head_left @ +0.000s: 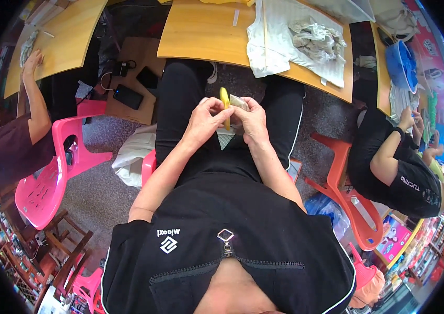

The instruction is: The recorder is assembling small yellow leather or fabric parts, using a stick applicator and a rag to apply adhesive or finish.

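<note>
In front of my lap, my two hands meet over a narrow, yellow, slightly curved object (224, 96) that stands upright between them. My left hand (205, 123) is closed, thumb and fingers pinching the yellow object. My right hand (254, 121) is also closed, its fingers around a small greyish-beige piece (240, 102) right beside the yellow object. What kind of things these are, I cannot make out; the fingers partly cover both. Below the hands, a light mesh-patterned patch (226, 140) shows between my thighs.
Ahead stands a wooden table (201, 31) with white cloth (269, 44) and a crumpled heap (319, 41) on it. Phones (128, 97) lie on a low brown board to the left. A pink chair (60, 162) and a red chair (345, 196) flank me; people work at both sides.
</note>
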